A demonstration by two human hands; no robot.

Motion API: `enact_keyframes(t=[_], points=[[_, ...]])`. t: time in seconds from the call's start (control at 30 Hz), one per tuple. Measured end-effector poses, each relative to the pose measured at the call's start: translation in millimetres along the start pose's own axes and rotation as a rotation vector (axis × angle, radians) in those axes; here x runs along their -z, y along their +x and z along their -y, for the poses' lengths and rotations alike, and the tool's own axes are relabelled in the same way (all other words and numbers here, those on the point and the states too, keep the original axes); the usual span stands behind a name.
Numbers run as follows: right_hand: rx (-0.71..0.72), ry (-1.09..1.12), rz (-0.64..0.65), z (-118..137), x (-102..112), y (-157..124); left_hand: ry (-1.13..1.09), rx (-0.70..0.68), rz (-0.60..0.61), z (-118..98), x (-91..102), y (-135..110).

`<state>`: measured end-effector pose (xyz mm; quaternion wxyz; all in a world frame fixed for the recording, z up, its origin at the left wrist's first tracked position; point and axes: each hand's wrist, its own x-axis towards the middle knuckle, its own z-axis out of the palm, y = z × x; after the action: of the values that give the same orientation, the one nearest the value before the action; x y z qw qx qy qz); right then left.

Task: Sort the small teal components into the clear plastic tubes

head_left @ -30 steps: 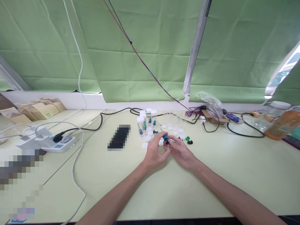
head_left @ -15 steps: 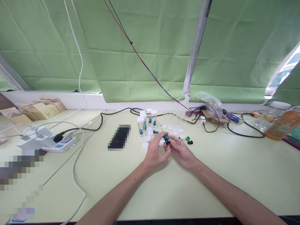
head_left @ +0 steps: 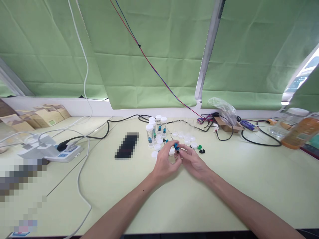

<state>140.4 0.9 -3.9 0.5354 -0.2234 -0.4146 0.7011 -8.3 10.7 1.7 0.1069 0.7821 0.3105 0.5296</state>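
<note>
My left hand (head_left: 166, 161) and my right hand (head_left: 193, 160) meet over the pale green table (head_left: 224, 186), fingertips pinched together on a small blue and black piece (head_left: 176, 147). Behind them stand several clear vials with white caps (head_left: 156, 130), each holding a small blue or green piece. Loose white caps (head_left: 184, 136) lie scattered around and behind my hands. A green piece (head_left: 199, 147) and a black piece (head_left: 202, 151) rest just right of my right hand.
A blurred dark object (head_left: 126, 146) lies left of the vials. A white power strip (head_left: 53, 150) with cables sits at the left. Black cables (head_left: 259, 139), a cardboard tray with a plastic bag (head_left: 225, 114) and bottles (head_left: 300, 131) line the back right. Green blinds hang behind.
The hands hold almost the same place; the fingers have shifted slightly around the small blue and black piece.
</note>
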Motion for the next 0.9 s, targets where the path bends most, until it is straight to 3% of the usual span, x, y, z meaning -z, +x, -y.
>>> enact_keyframes(t=[0.9], points=[[-0.001, -0.007, -0.006, 0.2, -1.9, 0.1, -0.009, 0.015, 0.013, -1.0, 1.2, 0.8]])
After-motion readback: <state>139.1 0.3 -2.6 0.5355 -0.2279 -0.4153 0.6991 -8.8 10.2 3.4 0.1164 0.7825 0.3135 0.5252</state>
